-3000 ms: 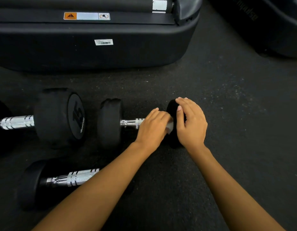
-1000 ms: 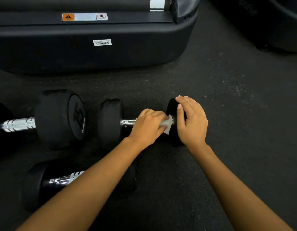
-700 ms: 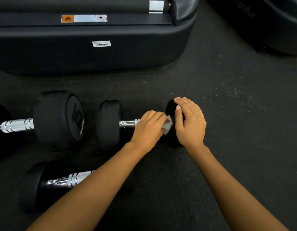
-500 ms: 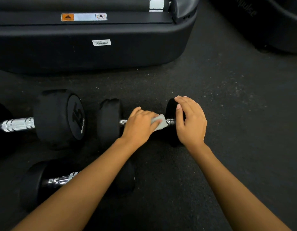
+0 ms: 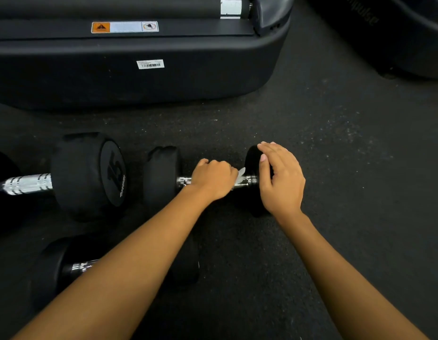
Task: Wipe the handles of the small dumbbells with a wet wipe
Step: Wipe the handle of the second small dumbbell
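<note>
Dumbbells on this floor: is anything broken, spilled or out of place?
Nothing stands out. The left hand grips a wet wipe round the handle of the small dumbbell, the right hand rests on its end weight, and the other dumbbells look undamaged.

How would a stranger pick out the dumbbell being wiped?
Before the long black machine base, dumbbells lie on the dark floor. The rightmost dumbbell alone is touched: left hand holding a wipe round its handle, right hand on its end.
</note>
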`<state>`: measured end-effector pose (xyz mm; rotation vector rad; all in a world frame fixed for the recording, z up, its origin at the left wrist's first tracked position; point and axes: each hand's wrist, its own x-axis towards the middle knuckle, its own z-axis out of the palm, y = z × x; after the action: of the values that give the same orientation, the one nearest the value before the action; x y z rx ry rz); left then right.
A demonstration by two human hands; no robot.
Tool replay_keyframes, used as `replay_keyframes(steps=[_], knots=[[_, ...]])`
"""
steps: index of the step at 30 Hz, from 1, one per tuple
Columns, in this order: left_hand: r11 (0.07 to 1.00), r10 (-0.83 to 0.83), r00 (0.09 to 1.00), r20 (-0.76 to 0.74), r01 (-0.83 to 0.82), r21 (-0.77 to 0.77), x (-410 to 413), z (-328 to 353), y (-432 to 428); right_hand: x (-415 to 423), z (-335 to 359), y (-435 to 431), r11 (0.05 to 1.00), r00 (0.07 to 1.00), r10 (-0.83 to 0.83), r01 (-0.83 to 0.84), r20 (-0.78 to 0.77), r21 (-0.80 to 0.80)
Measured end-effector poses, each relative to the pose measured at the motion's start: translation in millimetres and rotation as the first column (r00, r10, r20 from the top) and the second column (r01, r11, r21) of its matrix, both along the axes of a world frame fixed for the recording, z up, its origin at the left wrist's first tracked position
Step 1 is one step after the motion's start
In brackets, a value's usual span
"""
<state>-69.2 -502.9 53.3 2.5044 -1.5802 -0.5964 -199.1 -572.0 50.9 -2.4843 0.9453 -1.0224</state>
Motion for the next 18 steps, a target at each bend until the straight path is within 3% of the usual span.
replay_keyframes(steps=[3, 9, 15, 18], knots=[[0.999, -0.027, 0.999, -0.024, 0.027, 0.027, -14, 5, -13, 0, -1, 0, 1.000, 1.000, -0.006, 0.005, -0.008, -0.003], [0.992, -0.029, 0.999, -0.044, 0.023, -0.123, -14, -6, 4, -1, 0, 0, 1.000, 1.000, -0.009, 0.009, -0.012, -0.010], [0.998, -0.024, 1.000, 0.015, 0.023, 0.053, -16, 6, -12, 0, -1, -1, 1.000, 1.000, -0.003, 0.003, -0.021, -0.004], [0.998, -0.057, 0.998, -0.022, 0.057, -0.016, -24, 2, -12, 0, -2, -1, 1.000, 1.000, -0.003, 0.003, -0.023, -0.006]])
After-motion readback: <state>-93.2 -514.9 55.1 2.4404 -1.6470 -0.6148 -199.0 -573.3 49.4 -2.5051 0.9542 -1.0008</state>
